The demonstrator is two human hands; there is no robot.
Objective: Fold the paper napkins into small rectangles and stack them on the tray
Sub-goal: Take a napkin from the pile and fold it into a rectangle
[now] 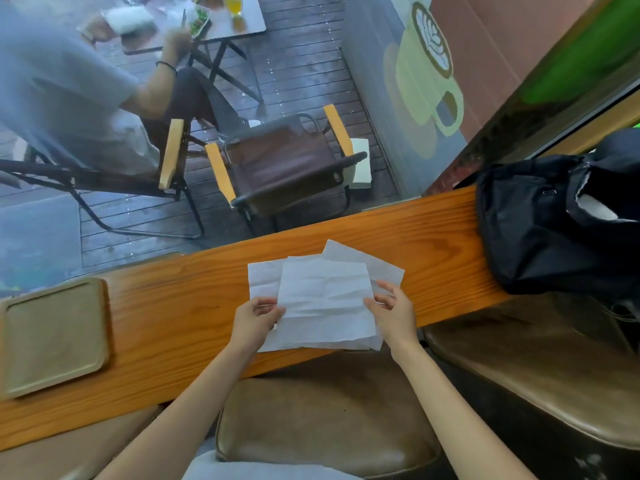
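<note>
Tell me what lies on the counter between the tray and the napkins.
Nothing: in the head view, the stretch of wooden counter between the tray and the napkins is bare wood. The left hand grips the napkins' near edge.

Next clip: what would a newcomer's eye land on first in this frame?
First, the white napkins spread unfolded mid-counter, the top sheet pinched at its edges by the left hand and right hand. Next, the tray at the far left of the wooden counter, with nothing on it, and the black bag at its right end.
</note>
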